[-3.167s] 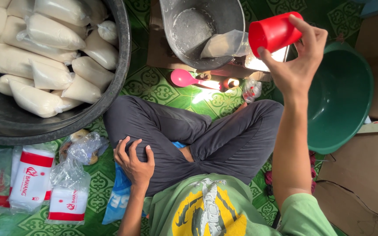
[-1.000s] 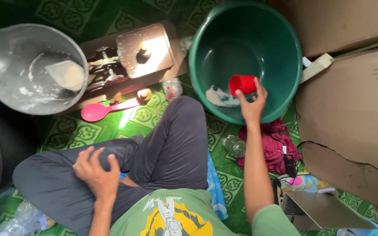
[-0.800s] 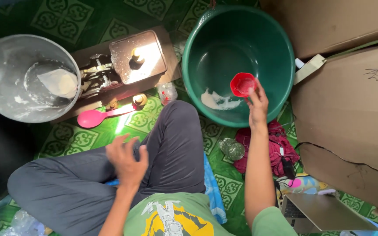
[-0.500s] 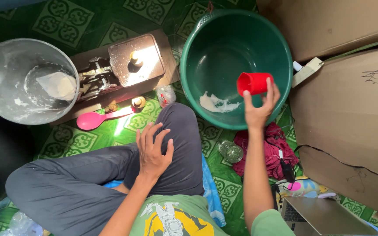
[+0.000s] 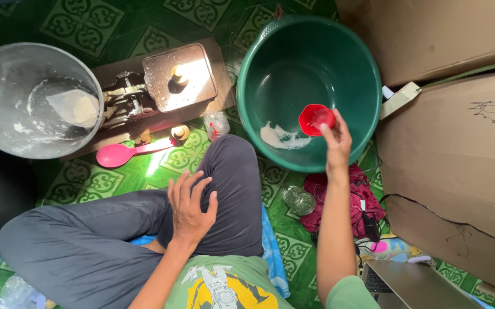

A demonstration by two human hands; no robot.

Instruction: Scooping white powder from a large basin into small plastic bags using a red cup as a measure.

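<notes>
My right hand (image 5: 334,136) grips a small red cup (image 5: 315,119) and holds it inside a large green basin (image 5: 259,74), its mouth turned toward the camera. A little white powder (image 5: 282,137) lies on the basin's bottom just left of the cup. My left hand (image 5: 191,206) rests flat on my right thigh, in dark trousers, with its fingers spread and nothing in it.
A metal bowl (image 5: 7,137) holding a filled plastic bag (image 5: 76,107) stands at the left. Beside it is a small scale with a metal pan (image 5: 180,75), and a pink spoon (image 5: 123,153) on the green mat. Cardboard boxes (image 5: 453,149) wall off the right; red cloth (image 5: 353,203) lies nearby.
My view swung from the tub of filled bags to the green basin. My right hand carried the red cup into the basin and turned it. My left hand shifted along my leg.
</notes>
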